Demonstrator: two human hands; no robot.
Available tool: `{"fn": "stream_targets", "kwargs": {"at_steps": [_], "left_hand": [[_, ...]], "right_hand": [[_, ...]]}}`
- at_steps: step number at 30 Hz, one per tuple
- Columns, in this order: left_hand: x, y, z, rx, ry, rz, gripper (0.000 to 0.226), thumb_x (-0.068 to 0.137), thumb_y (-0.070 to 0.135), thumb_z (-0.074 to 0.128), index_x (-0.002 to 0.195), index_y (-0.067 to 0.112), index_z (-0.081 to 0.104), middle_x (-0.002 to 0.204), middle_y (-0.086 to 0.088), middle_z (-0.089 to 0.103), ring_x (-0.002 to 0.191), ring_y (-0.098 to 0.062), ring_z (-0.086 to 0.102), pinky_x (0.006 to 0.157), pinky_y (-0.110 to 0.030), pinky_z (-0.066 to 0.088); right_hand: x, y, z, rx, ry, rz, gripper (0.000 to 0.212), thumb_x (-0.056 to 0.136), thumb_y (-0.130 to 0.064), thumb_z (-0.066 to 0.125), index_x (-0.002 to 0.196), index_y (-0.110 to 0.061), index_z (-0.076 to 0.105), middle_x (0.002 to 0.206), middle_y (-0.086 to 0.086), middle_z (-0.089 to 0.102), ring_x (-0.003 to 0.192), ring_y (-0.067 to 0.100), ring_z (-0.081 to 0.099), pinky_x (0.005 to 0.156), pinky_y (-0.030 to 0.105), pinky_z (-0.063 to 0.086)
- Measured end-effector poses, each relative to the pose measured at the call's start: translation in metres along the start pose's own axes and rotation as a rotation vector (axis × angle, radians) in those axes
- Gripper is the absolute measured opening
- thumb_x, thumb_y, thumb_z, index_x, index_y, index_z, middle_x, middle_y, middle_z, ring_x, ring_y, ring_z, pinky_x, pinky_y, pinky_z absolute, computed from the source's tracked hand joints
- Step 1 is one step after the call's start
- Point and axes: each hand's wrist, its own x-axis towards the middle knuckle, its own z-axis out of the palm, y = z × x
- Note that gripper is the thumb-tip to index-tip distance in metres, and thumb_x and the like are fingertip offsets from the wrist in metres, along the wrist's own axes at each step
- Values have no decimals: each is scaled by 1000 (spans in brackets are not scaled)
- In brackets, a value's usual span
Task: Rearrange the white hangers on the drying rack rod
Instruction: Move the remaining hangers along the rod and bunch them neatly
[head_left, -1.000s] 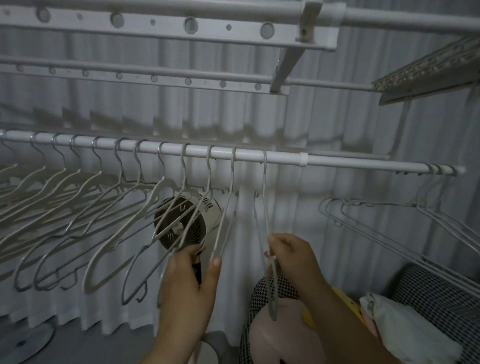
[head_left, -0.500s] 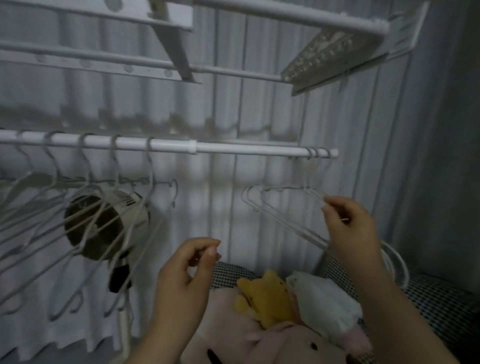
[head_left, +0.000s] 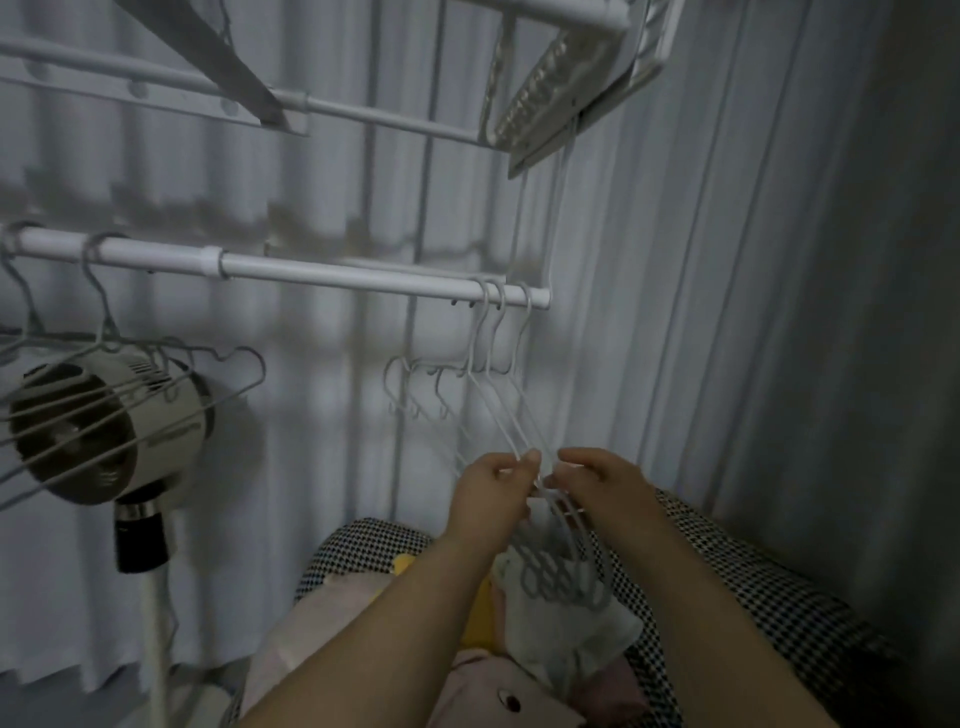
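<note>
A white rod (head_left: 332, 274) runs from the left edge to its end cap at centre right. Three white wire hangers (head_left: 498, 332) hook over the rod's right end and slant down toward me. My left hand (head_left: 491, 496) pinches one hanger's wire between thumb and forefinger. My right hand (head_left: 602, 483) is right beside it, its fingers curled round the wires of the same bunch. More white hangers (head_left: 98, 332) hang at the rod's far left.
A round fan (head_left: 98, 431) on a white pole stands behind the left hangers. A checkered cushion (head_left: 753, 582) with soft toys and a white bag (head_left: 566, 629) lies below my hands. White curtains hang behind. Upper rack rails and a folded panel (head_left: 550, 88) are overhead.
My view has swung right, toward the rod's end. My left hand left the hangers by the fan and joined the right hand on the three hangers at the right end.
</note>
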Motion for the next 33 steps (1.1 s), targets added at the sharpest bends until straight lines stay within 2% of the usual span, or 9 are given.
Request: {"fn": "stream_targets", "kwargs": {"at_steps": [3,5,9,13,16,21,25,27,33], "left_hand": [[5,-2,-1,41,69,38,28,91,23,51,70,6,51,58,-9,45,49,-13,43,43,-16,37],[6,-5,-7,32,101,37,33,91,21,51,63,5,54,53,-7,46,42,-9,46,41,-17,38],[-1,-10,-30,-34,188,31,37,91,18,51,56,14,59,42,3,53,29,0,47,33,-11,38],[-8,-8,-64,-80,226,25,31,93,16,48,65,12,60,49,3,59,27,-4,46,33,-14,38],[-12,-7,-95,-6,302,57,31,93,18,47,65,15,59,36,7,56,27,-2,46,34,-13,38],[-19,-7,-145,-6,350,30,32,92,17,48,63,18,60,31,6,48,26,-1,42,33,-11,34],[-23,-7,-180,-51,372,0,33,92,17,49,62,19,62,35,7,45,34,-9,40,41,-20,34],[-26,-7,-196,-66,363,-5,33,92,18,49,63,18,63,40,6,46,36,-10,41,43,-21,32],[-32,-4,-239,-129,314,-9,29,93,18,47,70,14,64,48,0,43,28,-4,40,32,-13,32]], "right_hand": [[-2,-3,7,64,-77,-31,28,88,-17,54,114,-11,57,91,2,67,64,5,62,48,10,47],[-1,-6,15,100,-117,-8,21,87,-18,55,108,-15,57,74,-8,64,51,0,61,43,14,47],[0,-14,37,171,-179,20,6,85,-17,58,80,-19,55,59,-6,63,39,11,55,38,21,42],[1,-21,66,204,-213,6,12,86,-16,59,88,-25,50,63,0,60,34,8,48,36,17,34],[1,-30,90,255,-239,0,6,88,-14,57,92,-15,52,49,-3,54,24,2,38,29,12,27],[-1,-50,126,319,-243,-22,7,92,-8,48,90,-8,55,64,3,53,31,3,37,32,15,28],[-6,-64,152,316,-283,-1,16,93,-9,47,78,-8,54,53,-1,54,23,1,35,29,13,28],[-9,-70,166,305,-300,4,21,93,-6,45,74,-12,53,59,3,53,23,2,36,29,13,29],[-17,-82,204,320,-378,7,13,95,-3,38,96,-7,51,56,7,50,27,5,41,32,15,33]]}}
